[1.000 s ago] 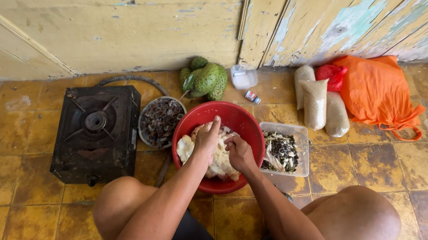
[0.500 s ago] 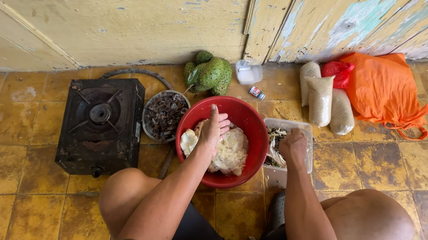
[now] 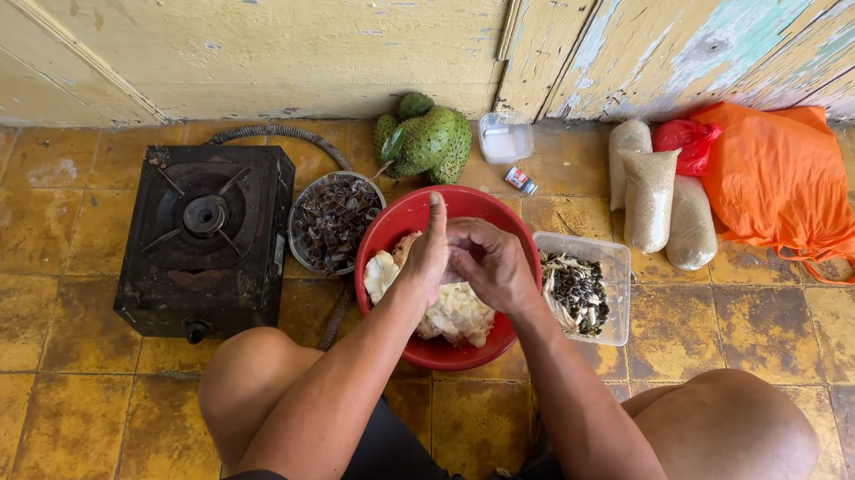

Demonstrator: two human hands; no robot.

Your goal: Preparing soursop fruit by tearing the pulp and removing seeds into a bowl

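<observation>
**Over the red bowl, both hands meet on the pale flesh**

In the red bowl (image 3: 403,230) on the tiled floor (image 3: 36,383) lies a heap of pale, creamy fruit flesh (image 3: 453,312). The left hand (image 3: 430,248) and right hand (image 3: 491,265) are pressed together just above it, fingers curled around a bit of that flesh; how much they grip I cannot tell. This looks like the picking-over step, pulling pulp apart by touch. The next move seems to call for a light pinch and a short reach to one side.

Touching the bowl on the right, a clear plastic tub (image 3: 619,258) holds dark seeds mixed with pale scraps. On the left, a round glass bowl (image 3: 333,221) is full of dark pieces. Behind stand a green spiky fruit (image 3: 426,140) and a small lidded cup (image 3: 505,137). Further out are a black gas stove (image 3: 205,235), three grain bags (image 3: 648,195) and an orange bag (image 3: 778,179).
</observation>
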